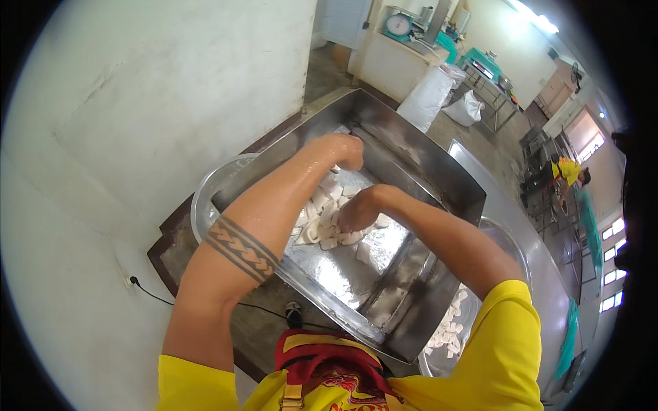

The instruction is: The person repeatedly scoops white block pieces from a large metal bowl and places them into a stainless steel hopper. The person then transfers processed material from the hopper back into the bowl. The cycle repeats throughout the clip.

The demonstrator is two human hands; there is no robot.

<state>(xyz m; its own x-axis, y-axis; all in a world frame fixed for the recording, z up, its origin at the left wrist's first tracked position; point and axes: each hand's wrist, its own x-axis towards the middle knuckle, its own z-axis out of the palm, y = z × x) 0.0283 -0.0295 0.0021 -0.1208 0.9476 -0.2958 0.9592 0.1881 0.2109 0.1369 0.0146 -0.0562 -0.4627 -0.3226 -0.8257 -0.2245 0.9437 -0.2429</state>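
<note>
A wide rectangular metal tank [462, 181] with high sides stands in front of me. Cut white chunks [317, 229] of a food I cannot identify lie heaped in its middle, with a loose one nearer its right side. My left hand [341, 149] is above the far part of the heap, its fingers curled closed; what is in them, if anything, is hidden. My right hand [359, 208] reaches down into the chunks, fingers bent together and touching them. Its fingertips are partly covered, so what they grip does not show. My left forearm looks wet.
Close on the left is a pale wall [171, 75]; a dark cable [154, 294] runs from it across the floor. To the right, a clear basin [449, 329] holds more white chunks beside a metal table [541, 274]. Farther off are white sacks [428, 96], a dial scale [397, 25] and another person [565, 171].
</note>
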